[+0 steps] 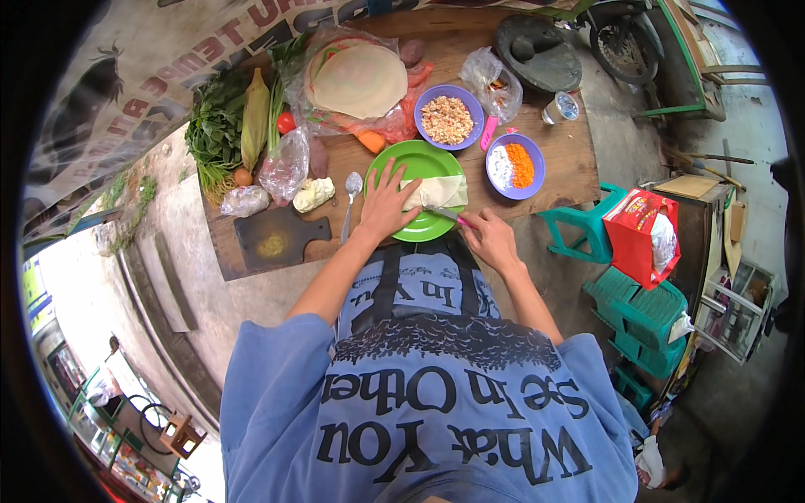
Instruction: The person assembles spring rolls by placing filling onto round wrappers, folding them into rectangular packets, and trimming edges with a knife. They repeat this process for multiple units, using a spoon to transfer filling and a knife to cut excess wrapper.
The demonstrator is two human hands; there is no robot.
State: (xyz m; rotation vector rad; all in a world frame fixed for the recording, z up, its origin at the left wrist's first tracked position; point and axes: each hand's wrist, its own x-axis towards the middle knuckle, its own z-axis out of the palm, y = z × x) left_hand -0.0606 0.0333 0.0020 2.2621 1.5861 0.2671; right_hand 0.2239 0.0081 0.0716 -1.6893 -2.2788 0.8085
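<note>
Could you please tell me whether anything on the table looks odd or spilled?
The dark cutting board, left of the spoon, looks slightly odd: its otherwise dark face bears a yellowish patch, perhaps residue or wear.

Wooden table (572,159) beneath green plate (432,159), purple bowls (513,193)

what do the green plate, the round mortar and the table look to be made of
Green plate: probably plastic, smooth with a slight sheen and even colour.
Mortar: likely stone, matte dark grey, thick-walled.
Table: wood, worn and mostly dull, with brown grain and stains.
</note>
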